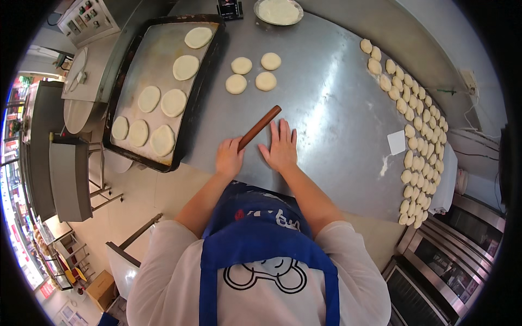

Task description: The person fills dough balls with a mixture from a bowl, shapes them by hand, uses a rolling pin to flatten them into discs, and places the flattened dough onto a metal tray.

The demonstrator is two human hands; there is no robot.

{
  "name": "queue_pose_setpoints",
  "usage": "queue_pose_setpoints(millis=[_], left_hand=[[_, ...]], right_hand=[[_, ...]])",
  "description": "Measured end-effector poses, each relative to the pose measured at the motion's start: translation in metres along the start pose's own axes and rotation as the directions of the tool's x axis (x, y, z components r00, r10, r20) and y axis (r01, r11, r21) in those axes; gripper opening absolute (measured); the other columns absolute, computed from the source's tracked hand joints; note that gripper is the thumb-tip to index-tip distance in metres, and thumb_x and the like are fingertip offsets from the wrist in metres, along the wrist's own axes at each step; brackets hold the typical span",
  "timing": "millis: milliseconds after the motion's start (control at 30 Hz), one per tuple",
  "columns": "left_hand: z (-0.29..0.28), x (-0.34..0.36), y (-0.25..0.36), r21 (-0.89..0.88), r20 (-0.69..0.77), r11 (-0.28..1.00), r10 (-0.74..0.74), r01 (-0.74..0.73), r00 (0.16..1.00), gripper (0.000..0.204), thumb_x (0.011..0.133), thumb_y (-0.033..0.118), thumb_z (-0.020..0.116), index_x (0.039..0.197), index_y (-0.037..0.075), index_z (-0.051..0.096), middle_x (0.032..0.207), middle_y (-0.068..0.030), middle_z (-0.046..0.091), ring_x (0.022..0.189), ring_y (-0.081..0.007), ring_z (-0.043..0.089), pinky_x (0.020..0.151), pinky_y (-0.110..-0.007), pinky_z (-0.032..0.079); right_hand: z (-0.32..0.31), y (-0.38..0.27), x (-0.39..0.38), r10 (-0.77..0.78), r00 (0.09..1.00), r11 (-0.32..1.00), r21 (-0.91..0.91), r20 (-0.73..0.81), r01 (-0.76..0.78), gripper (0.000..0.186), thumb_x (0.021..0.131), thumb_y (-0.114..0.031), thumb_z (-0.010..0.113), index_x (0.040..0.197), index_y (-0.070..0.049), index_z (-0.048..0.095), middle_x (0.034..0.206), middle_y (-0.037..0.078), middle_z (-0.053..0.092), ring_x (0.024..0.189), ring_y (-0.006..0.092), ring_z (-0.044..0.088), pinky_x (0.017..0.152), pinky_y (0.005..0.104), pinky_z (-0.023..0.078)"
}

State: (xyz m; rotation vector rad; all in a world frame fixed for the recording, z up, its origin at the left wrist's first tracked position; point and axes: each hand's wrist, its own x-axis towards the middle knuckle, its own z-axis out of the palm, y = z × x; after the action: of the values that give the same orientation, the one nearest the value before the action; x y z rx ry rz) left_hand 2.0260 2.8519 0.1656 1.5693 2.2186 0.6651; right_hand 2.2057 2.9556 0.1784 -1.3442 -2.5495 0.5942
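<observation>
My left hand point(229, 158) is closed around the near end of a brown wooden rolling pin point(261, 126), which slants up and to the right over the metal table point(337, 125). Just right of the pin, my right hand point(280, 145) lies flat on the tabletop, fingers stretched out and holding nothing. Beyond the pin's far end sit several small round dough pieces point(266, 81) in a loose group. At the left, a dark-rimmed baking tray point(185, 122) carries several flattened dough rounds point(173, 102).
Many small dough balls point(413, 142) line the table's right edge. Beside them lies a white card-like scraper point(396, 143). A bowl of flour point(278, 12) and a small black stand point(230, 9) are at the back. Ovens point(443, 261) stand at the lower right.
</observation>
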Motion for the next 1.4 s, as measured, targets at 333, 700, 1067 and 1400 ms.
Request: queue_pose_setpoints(millis=[333,700,1067,1400], left_hand=[[0.012,0.009,0.063,0.271,0.314,0.806,0.443,-0.526,0.84,0.062,0.094,0.037,0.063,0.144,0.004,0.05,0.152,-0.0128,0.046,0.144,-0.0267,0.038,0.117,-0.046,0.032],[0.006,-0.013,0.048,0.127,0.489,0.765,0.506,-0.632,0.711,0.081,0.087,0.043,0.069,0.15,0.001,0.042,0.158,-0.0143,0.041,0.149,-0.0287,0.033,0.121,-0.05,0.025],[0.059,0.102,0.082,0.158,0.237,0.874,0.419,-0.46,0.876,0.042,0.092,0.029,0.064,0.127,0.006,0.062,0.134,-0.0148,0.059,0.13,-0.0307,0.052,0.103,-0.044,0.045],[0.036,0.046,0.102,-0.209,0.576,0.972,0.031,0.11,0.817,0.031,0.082,0.027,0.079,0.099,0.005,0.066,0.104,-0.0123,0.072,0.085,-0.0251,0.071,0.071,-0.038,0.055]], right_hand=[[-0.013,0.065,-0.085,0.181,0.946,0.967,-0.126,-0.269,-0.221,0.022,0.087,-0.033,0.066,0.097,-0.013,0.067,0.103,0.009,0.059,0.105,0.0315,0.053,0.096,0.0505,0.034],[-0.015,0.072,-0.129,0.031,0.989,0.999,-0.011,-0.145,-0.033,0.057,0.09,-0.029,0.064,0.142,-0.008,0.051,0.147,0.014,0.053,0.137,0.0314,0.048,0.114,0.055,0.027],[-0.033,0.1,0.0,0.081,0.951,0.98,-0.148,-0.298,-0.13,0.048,0.093,-0.031,0.061,0.136,-0.011,0.057,0.146,0.014,0.052,0.136,0.0306,0.047,0.115,0.0599,0.028],[-0.022,0.06,-0.136,0.155,0.961,0.986,0.093,-0.23,-0.137,0.032,0.074,-0.019,0.071,0.104,-0.015,0.064,0.104,0.005,0.066,0.106,0.0258,0.058,0.098,0.0457,0.034]])
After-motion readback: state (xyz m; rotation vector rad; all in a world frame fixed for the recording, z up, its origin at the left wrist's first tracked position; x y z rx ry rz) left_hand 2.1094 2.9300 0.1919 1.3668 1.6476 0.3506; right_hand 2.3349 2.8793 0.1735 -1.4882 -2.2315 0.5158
